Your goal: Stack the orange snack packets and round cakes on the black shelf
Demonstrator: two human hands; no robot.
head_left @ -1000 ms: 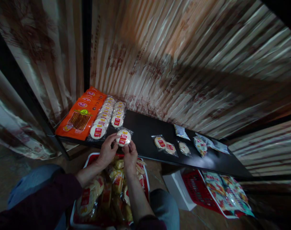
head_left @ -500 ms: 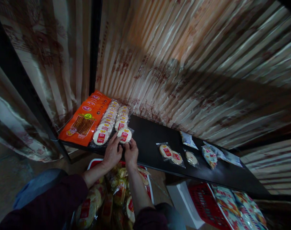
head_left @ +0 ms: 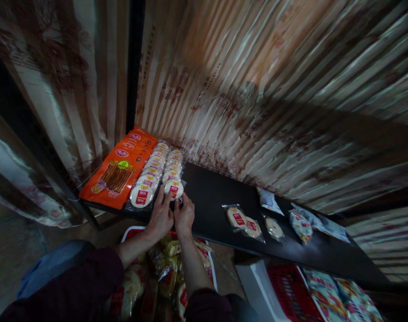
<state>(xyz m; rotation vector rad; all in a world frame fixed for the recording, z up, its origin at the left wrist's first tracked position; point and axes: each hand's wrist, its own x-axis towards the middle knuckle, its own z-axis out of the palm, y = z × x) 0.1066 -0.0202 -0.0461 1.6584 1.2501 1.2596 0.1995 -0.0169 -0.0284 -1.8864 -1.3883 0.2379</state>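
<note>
A round white rice cracker in a clear wrapper with a red label (head_left: 173,189) lies at the front end of the right-hand overlapping row. My left hand (head_left: 161,218) grips its lower left edge, with fingers reaching onto the label. At the lower right edge, my right hand (head_left: 184,217) has its fingers bent and closed on the wrapper. Beside it runs a second row of wrapped rice crackers (head_left: 141,196). Left of that, orange snack bags (head_left: 114,178) lie overlapped, the front one picturing brown sticks.
Loose wrapped crackers (head_left: 236,217) and small snack packets (head_left: 301,225) are scattered along the black shelf (head_left: 207,192). Below my forearms sits a red-and-white basket (head_left: 213,268) of wrapped food. A white box (head_left: 257,286) and red basket (head_left: 291,290) stand lower right. Curtains hang behind.
Both hands have brought the cracker slightly left and into line with the right-hand row, over its front end. The view has shifted a little.
</note>
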